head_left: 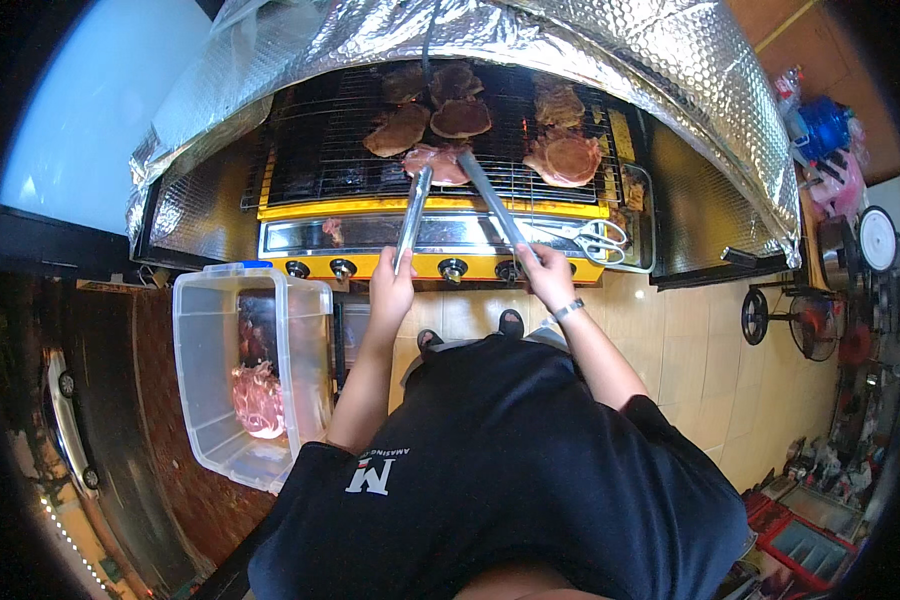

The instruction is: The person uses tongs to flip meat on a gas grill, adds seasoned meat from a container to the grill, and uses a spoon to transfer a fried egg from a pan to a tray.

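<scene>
My left hand (392, 292) is closed around a pair of metal tongs (414, 220), whose tips touch the left part of a pale pink meat slice (436, 163) at the front of the grill grate. A second pair of metal tongs (492, 203) is in my right hand (547, 279), its tips at the slice's right end. Behind that slice lie browner meat slices (460, 118), with another slice (397, 131) to the left. Towards the right of the grate is a partly browned slice (562, 159), pink along its edge, and a further one (558, 103) beyond it.
Scissors with pale handles (598, 241) rest at the grill's front right. Control knobs (452, 269) line the yellow front. Foil sheeting (670, 60) surrounds the grill at the back and sides. A clear plastic box (202, 400) with raw meat (258, 400) stands left. A fan (813, 328) is right.
</scene>
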The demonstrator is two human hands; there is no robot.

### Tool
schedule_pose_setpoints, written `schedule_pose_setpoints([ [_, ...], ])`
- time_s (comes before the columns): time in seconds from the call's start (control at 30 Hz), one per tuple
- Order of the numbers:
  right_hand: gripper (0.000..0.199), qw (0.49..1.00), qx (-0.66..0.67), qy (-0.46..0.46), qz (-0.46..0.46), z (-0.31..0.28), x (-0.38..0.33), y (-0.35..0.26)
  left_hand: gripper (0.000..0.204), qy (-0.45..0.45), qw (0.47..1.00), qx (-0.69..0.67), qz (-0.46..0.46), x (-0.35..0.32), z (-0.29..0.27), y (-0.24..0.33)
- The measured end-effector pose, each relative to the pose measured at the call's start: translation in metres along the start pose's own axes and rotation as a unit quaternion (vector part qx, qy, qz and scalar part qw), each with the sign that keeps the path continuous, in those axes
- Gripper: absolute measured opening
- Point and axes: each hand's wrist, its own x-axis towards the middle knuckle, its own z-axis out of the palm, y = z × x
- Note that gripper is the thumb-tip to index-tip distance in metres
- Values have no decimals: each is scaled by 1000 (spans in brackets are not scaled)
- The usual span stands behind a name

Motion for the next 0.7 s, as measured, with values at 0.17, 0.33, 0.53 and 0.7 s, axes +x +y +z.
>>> schedule_pose_setpoints([
  [0.17, 38, 994, -65, 23, -81, 9, 18, 2, 28, 11, 999, 49, 5, 7, -4, 14],
  [0.33, 32, 999, -5, 18, -32, -36, -12, -53, 26, 38, 998, -40, 3, -3, -12, 2],
  [0.53, 28, 964, -186, 79, -172, -49, -20, -88, 24, 63, 983, -166, -34, -10, -18, -18],
  [0.7, 36, 925, -333, 55, -172, 2, -1, -72, 25, 43, 982, -176, -54, 1, -12, -20],
])
